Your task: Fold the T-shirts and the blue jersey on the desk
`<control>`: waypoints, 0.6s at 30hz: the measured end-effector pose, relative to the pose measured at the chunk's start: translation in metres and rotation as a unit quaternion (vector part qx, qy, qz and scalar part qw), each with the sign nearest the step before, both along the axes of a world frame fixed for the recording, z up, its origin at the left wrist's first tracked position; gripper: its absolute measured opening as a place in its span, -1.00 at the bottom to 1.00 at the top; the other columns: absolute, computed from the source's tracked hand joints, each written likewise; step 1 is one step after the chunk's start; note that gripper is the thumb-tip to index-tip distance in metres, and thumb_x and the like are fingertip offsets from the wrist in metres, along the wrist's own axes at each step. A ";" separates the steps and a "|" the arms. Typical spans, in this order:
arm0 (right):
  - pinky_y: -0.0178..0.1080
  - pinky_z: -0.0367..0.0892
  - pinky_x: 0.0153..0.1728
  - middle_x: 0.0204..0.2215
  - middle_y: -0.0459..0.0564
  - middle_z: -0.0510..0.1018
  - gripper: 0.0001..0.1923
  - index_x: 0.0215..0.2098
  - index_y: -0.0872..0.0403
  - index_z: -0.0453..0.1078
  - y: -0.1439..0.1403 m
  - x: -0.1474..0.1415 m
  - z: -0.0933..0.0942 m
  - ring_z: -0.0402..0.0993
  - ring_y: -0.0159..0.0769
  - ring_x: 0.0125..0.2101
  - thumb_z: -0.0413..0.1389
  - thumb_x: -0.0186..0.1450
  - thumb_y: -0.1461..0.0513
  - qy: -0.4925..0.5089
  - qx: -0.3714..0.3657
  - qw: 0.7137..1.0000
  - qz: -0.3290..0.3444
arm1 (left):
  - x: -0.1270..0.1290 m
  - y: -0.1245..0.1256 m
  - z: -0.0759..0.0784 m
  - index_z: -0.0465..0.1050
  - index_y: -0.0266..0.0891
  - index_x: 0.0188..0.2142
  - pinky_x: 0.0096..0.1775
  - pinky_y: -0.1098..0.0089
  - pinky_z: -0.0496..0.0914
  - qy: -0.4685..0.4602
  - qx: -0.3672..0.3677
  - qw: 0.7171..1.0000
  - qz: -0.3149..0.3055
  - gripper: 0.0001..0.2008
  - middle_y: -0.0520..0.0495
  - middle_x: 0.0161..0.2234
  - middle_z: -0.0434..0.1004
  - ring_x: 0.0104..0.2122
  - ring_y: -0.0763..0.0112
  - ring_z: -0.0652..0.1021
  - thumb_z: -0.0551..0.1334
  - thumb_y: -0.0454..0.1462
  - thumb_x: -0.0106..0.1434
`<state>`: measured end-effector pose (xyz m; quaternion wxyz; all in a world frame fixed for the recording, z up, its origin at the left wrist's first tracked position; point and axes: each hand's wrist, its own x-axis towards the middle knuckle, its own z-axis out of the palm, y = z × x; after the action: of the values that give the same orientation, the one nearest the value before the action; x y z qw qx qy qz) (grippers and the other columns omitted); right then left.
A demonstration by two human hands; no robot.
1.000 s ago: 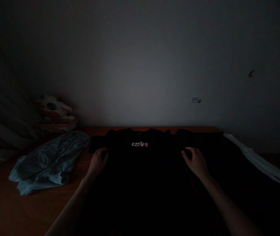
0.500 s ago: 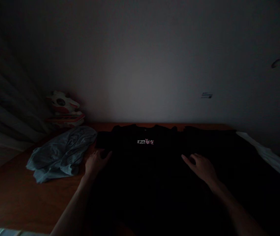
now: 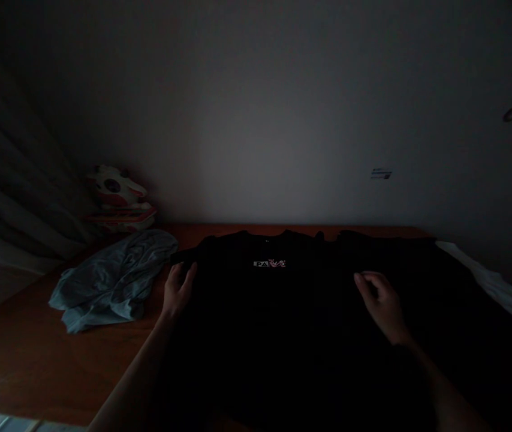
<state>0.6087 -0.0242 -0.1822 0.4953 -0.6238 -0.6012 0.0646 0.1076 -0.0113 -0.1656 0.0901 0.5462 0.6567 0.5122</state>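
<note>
A black T-shirt (image 3: pixel 265 300) lies spread out in front of me, its neck toward the wall and a small white-and-pink chest print (image 3: pixel 269 263) showing. At the left sleeve, my left hand (image 3: pixel 178 292) has its thumb and fingers curled around the dark cloth. My right hand (image 3: pixel 381 305) is closed in a pinch at the shirt's right side, thumb against the fingers. Dim light hides the folds and the exact cloth in each grip.
To the left lies a crumpled grey-blue cloth (image 3: pixel 112 282) on the wooden surface (image 3: pixel 49 366). A cow-like toy (image 3: pixel 119 195) stands behind it, near a curtain (image 3: pixel 8 198). More dark fabric (image 3: pixel 445 300) and a white cloth (image 3: pixel 490 279) lie right, before the wall (image 3: pixel 256 120).
Both hands have closed from a looser spread. My right hand has shifted right and my left hand has turned upward at the sleeve. The left sleeve and shoulder have changed shape slightly.
</note>
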 end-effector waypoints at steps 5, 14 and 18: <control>-0.17 0.42 -0.33 -0.47 -0.02 0.57 -0.45 -0.32 -0.02 0.42 0.002 -0.001 -0.006 0.54 -0.15 -0.44 -0.05 0.30 -0.27 -0.013 -0.111 0.994 0.012 | -0.004 0.001 -0.008 0.25 -0.11 -0.47 -0.29 0.31 0.40 0.161 -0.086 0.982 0.045 -0.61 -0.03 -0.45 0.42 -0.41 0.26 0.52 0.07 0.09 0.30; -0.12 0.47 -0.15 -0.23 0.07 0.60 -0.52 -0.19 -0.03 0.46 -0.038 0.020 0.027 0.57 -0.12 -0.25 0.10 0.23 -0.21 -0.104 -0.148 0.973 0.144 | -0.033 -0.073 0.005 0.41 -0.08 0.11 0.14 0.06 0.38 0.309 -0.064 0.918 -0.240 -0.48 -0.20 0.10 0.51 0.11 0.03 0.51 0.25 0.08 0.25; -0.12 0.41 0.07 0.09 -0.01 0.54 -0.40 -0.01 -0.18 0.54 -0.095 0.050 0.047 0.50 -0.02 0.06 0.40 -0.01 -0.07 -0.131 -0.319 0.880 0.327 | -0.062 -0.125 0.003 0.22 0.09 0.34 0.21 -0.03 0.33 0.356 -0.149 0.829 -0.405 0.06 -0.19 0.40 0.15 0.26 -0.16 0.36 0.47 0.20 -0.14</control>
<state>0.6585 -0.1195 -0.1351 0.1370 -0.5189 -0.7772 0.3286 0.0455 -0.1366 -0.1627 0.1295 0.8875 0.4319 0.0952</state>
